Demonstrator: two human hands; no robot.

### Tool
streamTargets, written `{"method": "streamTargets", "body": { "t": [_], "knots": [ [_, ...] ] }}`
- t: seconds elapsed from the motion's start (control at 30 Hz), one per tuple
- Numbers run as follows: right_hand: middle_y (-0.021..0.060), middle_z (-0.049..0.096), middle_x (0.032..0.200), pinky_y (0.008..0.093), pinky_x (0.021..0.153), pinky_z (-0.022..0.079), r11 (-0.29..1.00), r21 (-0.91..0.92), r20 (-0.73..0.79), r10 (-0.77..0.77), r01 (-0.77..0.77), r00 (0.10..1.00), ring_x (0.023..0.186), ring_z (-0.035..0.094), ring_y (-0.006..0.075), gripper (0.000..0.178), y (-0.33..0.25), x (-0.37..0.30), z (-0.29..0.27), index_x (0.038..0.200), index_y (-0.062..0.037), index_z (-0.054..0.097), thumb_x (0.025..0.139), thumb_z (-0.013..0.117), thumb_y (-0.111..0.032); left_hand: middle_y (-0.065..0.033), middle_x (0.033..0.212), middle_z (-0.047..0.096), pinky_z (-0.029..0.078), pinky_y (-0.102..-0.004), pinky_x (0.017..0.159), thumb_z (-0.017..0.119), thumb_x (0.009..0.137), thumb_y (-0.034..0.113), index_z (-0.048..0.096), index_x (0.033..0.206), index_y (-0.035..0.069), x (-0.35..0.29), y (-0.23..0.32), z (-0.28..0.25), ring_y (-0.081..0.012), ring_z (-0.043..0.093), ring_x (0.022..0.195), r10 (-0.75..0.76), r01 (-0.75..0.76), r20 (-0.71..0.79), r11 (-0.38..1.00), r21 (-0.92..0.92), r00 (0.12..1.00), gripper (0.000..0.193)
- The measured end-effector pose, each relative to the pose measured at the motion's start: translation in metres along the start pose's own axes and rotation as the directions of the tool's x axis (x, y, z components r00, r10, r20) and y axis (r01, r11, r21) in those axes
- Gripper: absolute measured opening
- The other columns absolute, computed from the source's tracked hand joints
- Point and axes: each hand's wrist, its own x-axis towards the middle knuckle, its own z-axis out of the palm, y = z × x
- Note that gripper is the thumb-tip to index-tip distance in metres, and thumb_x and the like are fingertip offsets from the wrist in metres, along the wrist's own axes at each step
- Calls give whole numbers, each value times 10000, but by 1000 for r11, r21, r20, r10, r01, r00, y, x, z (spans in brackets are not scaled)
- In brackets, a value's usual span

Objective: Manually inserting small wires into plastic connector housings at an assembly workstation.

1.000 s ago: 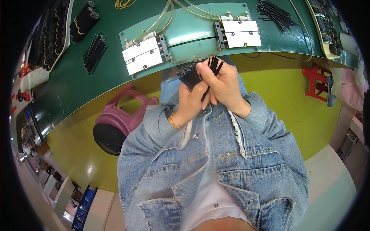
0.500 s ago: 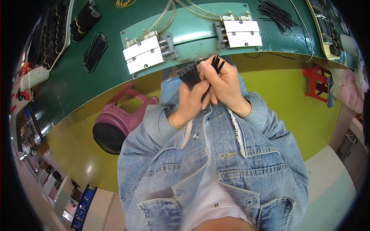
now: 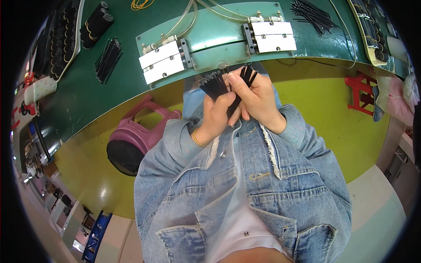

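A thick bundle of thin black rods (image 3: 215, 87), with greyish tips fanned at the top, is gripped in my left hand (image 3: 214, 115). My right hand (image 3: 259, 98) is closed beside it, its thumb pressing on a smaller group of black rods (image 3: 249, 75) that stick up past the fingers. The two hands touch below the rods, in front of the table edge. Just beyond them is a fixture with a left white block (image 3: 163, 65), a right white block (image 3: 274, 37) and a clear cover (image 3: 221, 57) between. The rods' lower ends are hidden by my fingers.
Loose black rods lie on the green table (image 3: 79, 103) in a left pile (image 3: 108, 60) and a right pile (image 3: 313, 15). Tied bundles (image 3: 96, 24) stand at the far left. A purple stool (image 3: 140, 127) and a red stool (image 3: 360, 92) are on the floor.
The fixture's left sliding plate has drawn back against its white block; the right one also sits closer to its block. The rods in my hands have spread slightly apart.
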Motion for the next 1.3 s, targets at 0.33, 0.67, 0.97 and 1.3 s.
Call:
{"method": "streamTargets", "body": {
  "t": [0.33,0.67,0.97,1.3],
  "knots": [
    [51,546,570,211,280,352,999,-44,28,-8,9,1000,342,499,93,208,-3,4,1,773,27,512,899,485,-137,-138,524,506,286,-225,307,379,823,152,453,853,-46,1,-2,-3,-123,372,305,25,-22,-46,998,67,999,214],
    [50,548,573,211,279,357,998,-60,23,-5,6,1000,341,504,97,197,0,6,1,784,27,507,891,502,-139,-88,557,524,299,-199,335,378,858,124,456,962,-40,0,-5,-10,-94,424,356,12,-12,4,1000,-3,1000,209],
    [60,558,584,205,268,358,999,14,56,43,-44,998,364,542,121,205,-8,1,1,810,33,522,883,527,-159,-124,537,518,286,-210,314,371,836,153,456,936,-59,0,0,-3,-106,384,323,-6,4,13,995,95,1000,249],
    [61,577,599,196,274,359,1000,21,31,17,-17,999,368,551,124,213,-4,-3,-2,849,35,574,883,531,-171,-138,520,510,278,-216,302,368,826,168,456,899,-65,-2,-1,1,-112,362,304,7,-6,-33,999,41,999,259]
  ]
}}
